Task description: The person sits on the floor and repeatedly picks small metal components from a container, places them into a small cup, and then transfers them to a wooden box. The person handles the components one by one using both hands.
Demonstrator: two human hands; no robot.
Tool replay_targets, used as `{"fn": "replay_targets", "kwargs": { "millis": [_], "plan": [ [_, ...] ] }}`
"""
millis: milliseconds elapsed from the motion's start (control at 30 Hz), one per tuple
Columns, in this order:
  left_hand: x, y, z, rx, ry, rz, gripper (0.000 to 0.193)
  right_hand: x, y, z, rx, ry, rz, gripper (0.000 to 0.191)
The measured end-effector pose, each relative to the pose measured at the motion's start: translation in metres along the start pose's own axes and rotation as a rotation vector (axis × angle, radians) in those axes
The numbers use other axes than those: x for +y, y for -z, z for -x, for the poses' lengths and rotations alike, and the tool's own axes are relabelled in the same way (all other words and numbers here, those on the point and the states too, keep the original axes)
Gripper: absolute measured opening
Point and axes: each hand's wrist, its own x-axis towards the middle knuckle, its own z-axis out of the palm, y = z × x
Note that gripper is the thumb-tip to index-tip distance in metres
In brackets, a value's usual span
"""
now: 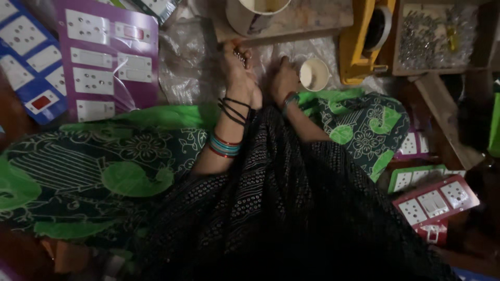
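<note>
Left hand (240,73) pinches a small dark metal part (240,56) in a narrow grip. Right hand (284,79) rests knuckles-up beside a white cup (313,74); its grip state cannot be told.

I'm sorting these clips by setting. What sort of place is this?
Likely a small home workshop for assembling electrical switchboards: switch panels lie about, a tray of screws sits nearby, and the person works seated on the floor.
</note>
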Motion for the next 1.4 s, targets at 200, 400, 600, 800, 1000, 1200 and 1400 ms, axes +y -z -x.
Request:
{"fn": "replay_targets", "kwargs": {
  "millis": [200,400,600,800,1000,1200,1400],
  "plan": [
    [0.002,-0.006,0.007,-0.254,-0.042,0.226,0.029,-0.013,0.006,-0.013,0.022,-0.299,-0.074,0.036],
    [0.016,-0.015,0.023,0.073,0.059,-0.011,0.025,-0.003,0.009,-0.025,-0.068,-0.034,0.052,0.034],
    [0.005,0.0,0.028,-0.055,-0.011,0.003,0.026,0.005,-0.007,-0.013,0.017,0.112,0.176,0.026],
    [0.009,-0.021,0.042,-0.069,-0.165,0.222,0.024,-0.001,-0.009,-0.015,-0.056,-0.106,0.039,0.054],
    [0.009,-0.021,0.046,-0.02,-0.023,0.098,0.023,0.021,-0.01,-0.004,0.131,-0.236,-0.078,0.033],
    [0.012,-0.023,0.047,-0.07,-0.009,0.039,0.025,0.008,-0.004,-0.005,0.168,-0.147,0.0,0.033],
    [0.005,0.006,0.059,-0.421,-0.745,-0.761,0.04,0.013,0.002,0.008,0.459,0.318,0.286,0.026]
  ]
}}
